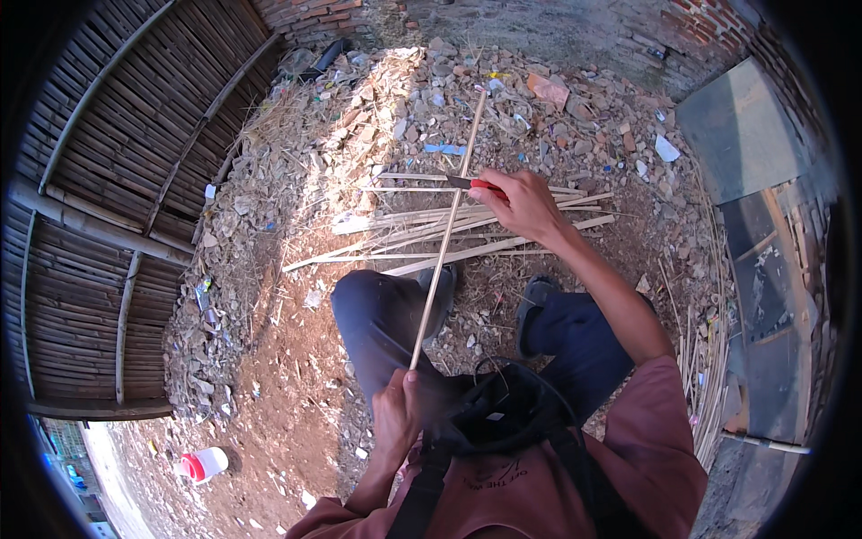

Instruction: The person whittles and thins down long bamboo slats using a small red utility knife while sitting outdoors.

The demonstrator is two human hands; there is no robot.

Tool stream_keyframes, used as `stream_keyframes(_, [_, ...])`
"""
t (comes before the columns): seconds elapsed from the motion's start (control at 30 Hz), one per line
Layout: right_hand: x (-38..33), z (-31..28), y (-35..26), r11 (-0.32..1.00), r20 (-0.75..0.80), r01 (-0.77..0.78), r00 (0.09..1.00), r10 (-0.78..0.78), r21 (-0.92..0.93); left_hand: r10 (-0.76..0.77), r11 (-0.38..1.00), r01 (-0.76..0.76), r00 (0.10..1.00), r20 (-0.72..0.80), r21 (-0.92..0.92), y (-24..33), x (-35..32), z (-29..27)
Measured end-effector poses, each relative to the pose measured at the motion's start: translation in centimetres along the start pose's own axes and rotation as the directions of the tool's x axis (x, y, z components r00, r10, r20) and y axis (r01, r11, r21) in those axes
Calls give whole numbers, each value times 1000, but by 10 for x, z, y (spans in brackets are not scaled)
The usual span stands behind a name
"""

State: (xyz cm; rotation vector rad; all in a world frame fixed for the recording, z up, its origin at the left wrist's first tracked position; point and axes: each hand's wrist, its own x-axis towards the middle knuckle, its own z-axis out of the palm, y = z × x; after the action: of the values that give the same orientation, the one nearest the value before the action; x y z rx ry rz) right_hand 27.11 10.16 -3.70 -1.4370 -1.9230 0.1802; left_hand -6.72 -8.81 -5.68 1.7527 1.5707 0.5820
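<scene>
A long, thin bamboo strip (442, 256) slants up and away from my lap toward the rubble. My left hand (395, 418) is closed round its near end, close to my body. Farther out, my right hand (521, 207) grips a knife (485, 186) with a red handle. The dark blade lies against the strip, crossing it at an angle. Beneath and beyond the strip, a loose pile of pale split bamboo strips (404, 231) rests on the ground in front of my feet.
A bamboo-slat wall (99, 171) stands at the left, a brick wall (709, 27) at the far side. Broken stones (575, 108) cover the ground ahead. Grey boards (741, 135) lean at the right, near more thin strips (705, 377). A red-and-white container (205, 464) sits at the lower left.
</scene>
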Motion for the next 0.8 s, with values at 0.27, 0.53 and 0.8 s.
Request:
stream_keyframes(0.27, [2, 0, 12, 999, -76, 17, 997, -14, 37, 48, 999, -48, 999, -18, -14, 7, 1, 1])
stream_keyframes(0.53, [2, 3, 11, 999, -121, 36, 992, -36, 1, 10, 1000, -10, 1000, 30, 12, 9, 1, -4])
stream_keyframes(0.8, [16, -39, 78, 944, -189, -325, 932, 308, -64, 15, 1000, -17, 996, 85, 15, -3, -17, -11])
